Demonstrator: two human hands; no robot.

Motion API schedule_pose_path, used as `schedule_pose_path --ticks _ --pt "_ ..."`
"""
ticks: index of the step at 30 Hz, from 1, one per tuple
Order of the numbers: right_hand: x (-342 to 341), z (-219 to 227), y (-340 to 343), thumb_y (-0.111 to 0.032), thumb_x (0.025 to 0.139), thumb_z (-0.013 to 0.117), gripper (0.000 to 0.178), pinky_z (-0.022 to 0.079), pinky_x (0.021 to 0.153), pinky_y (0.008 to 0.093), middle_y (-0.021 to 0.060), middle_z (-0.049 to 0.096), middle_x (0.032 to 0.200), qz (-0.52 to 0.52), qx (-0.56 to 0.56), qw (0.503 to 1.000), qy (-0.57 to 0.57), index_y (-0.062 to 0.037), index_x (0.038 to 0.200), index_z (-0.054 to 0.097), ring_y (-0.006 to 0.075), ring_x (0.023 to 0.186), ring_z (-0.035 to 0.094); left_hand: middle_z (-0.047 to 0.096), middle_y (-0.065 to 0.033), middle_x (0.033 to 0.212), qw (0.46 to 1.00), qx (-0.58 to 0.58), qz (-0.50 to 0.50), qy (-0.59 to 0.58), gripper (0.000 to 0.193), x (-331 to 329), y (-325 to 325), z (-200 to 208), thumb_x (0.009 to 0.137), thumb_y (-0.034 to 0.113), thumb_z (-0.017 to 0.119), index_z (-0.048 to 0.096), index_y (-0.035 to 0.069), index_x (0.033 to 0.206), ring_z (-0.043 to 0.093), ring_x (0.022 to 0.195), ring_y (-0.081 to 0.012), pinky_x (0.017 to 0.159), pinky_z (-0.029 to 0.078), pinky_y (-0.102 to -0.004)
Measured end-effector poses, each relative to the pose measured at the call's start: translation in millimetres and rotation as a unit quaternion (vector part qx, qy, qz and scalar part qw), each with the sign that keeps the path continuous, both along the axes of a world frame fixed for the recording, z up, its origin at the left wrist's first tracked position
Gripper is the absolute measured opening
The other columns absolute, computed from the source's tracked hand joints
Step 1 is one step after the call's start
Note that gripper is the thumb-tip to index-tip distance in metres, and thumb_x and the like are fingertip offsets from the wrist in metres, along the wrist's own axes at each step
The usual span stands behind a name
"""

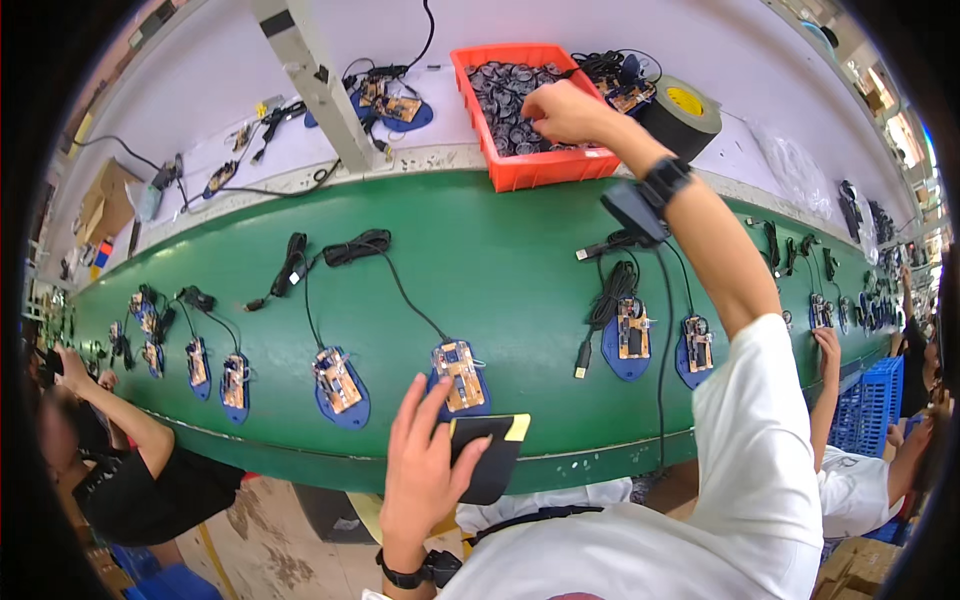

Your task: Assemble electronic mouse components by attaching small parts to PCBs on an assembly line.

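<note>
A person in a white shirt works at a long green conveyor belt, seen from above. Their right hand reaches far across the belt into an orange plastic bin on the white shelf beyond the belt's far edge; the fingers are curled down among a heap of small dark round parts, but whether they have pinched one is hidden by the knuckles. These parts look small, light, rigid and smooth, so probably easy to drop; a fingertip pinch across the rim of a single piece seems the surest hold. The left hand rests at the belt's near edge, fingers spread and pressed flat on a black rectangular pad with a yellow corner, holding it down rather than gripping it. Just beyond the pad, on the belt, lies a blue mouse base with a bare circuit board and a trailing black cable; the exposed board looks fragile, best held by the plastic edges. More such bases sit along the belt either side. A roll of black tape stands right of the bin.
</note>
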State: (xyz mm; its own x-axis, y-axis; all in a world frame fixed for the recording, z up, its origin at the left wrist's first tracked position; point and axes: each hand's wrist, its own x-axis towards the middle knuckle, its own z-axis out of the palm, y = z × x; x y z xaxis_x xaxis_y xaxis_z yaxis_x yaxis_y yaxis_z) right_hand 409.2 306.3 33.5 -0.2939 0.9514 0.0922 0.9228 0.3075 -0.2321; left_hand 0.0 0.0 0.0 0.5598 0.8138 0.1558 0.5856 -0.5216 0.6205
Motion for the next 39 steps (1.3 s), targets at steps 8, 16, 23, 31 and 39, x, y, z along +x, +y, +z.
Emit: schedule_pose_path --ticks 8,16,23,31,39 --pt "5.5 -48.3 34.3 -0.008 0.082 0.069 0.028 0.061 0.091 0.0549 0.0306 0.076 0.109 -0.055 0.013 0.998 -0.030 -0.0037 0.109 0.078 0.0471 0.105 0.074 0.059 -0.0217 0.150 0.998 0.012 -0.047 -0.032 0.035 20.0 7.8 -15.0 0.088 0.017 0.087 0.069 -0.011 0.099 0.047 0.148 -0.0524 0.117 0.045 -0.0596" --pt "-6.6 -53.8 34.6 -0.007 0.079 0.070 0.040 0.059 0.097 0.0523 0.0312 0.075 0.114 -0.094 0.016 0.995 0.024 -0.0051 0.118 0.078 0.0492 0.110 0.072 0.061 -0.0214 0.150 0.996 0.000 -0.086 -0.040 0.034 31.8 12.9 -11.3 0.087 0.017 0.088 0.070 -0.010 0.097 0.048 0.149 -0.0500 0.113 0.049 -0.0526" --pt "-6.6 -33.3 15.8 -0.002 0.086 0.067 0.035 0.058 0.083 0.0430 0.0177 0.076 0.094 -0.002 0.167 0.983 0.075 0.0004 0.120 0.076 0.0337 0.088 0.074 0.065 -0.0232 0.144 0.991 -0.016 -0.108 -0.073 0.036 24.8 10.2 -0.1 0.090 0.019 0.085 0.065 -0.010 0.083 0.052 0.145 -0.0479 0.113 0.049 -0.0566" --pt "-106.2 4.3 -175.9 -0.017 0.092 0.083 0.029 0.058 0.093 0.0410 0.0117 0.070 0.119 0.228 0.023 0.948 0.219 -0.0045 0.117 0.074 0.0298 0.107 0.069 0.069 -0.0234 0.137 0.989 -0.020 -0.103 -0.101 0.036 23.2 15.6 0.9 0.083 0.013 0.088 0.061 -0.011 0.082 0.056 0.143 -0.0487 0.110 0.052 -0.0540" --pt "-133.7 -43.7 -234.5 -0.004 0.087 0.085 0.034 0.063 0.085 0.0394 0.0151 0.077 0.112 0.116 -0.097 0.932 0.329 0.0000 0.118 0.073 0.0335 0.097 0.075 0.066 -0.0254 0.140 0.992 0.014 -0.110 -0.056 0.036 25.0 14.2 -5.8 0.084 0.015 0.087 0.063 -0.011 0.085 0.056 0.142 -0.0466 0.112 0.051 -0.0560"
